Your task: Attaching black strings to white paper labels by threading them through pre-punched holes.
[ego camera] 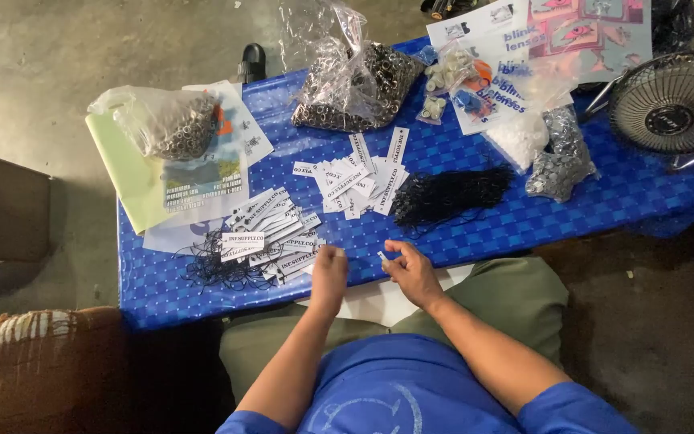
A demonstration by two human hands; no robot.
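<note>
Two heaps of tags point(271, 233) point(357, 181) are laid on the table point(604, 205); the cord bundle point(449, 195) is placed right of them, bags point(355, 80) behind

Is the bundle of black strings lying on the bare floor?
No, the bundle of black strings lies on the blue checkered table, beside the white tags.

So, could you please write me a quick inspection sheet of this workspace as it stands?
Surface: low table under a blue checked cover, crowded.
Job's things: white paper tags, loose pile and strung pile; bundle of black strings; small white piece at the right hand.
Clutter: clear bags of metal eyelets, smaller bag, printed sheets.
Hands: left hand closed in a fist; right hand pinching the piece.
Cables: nothing seen.
Surroundings: concrete floor, small fan at the table's end.
</note>
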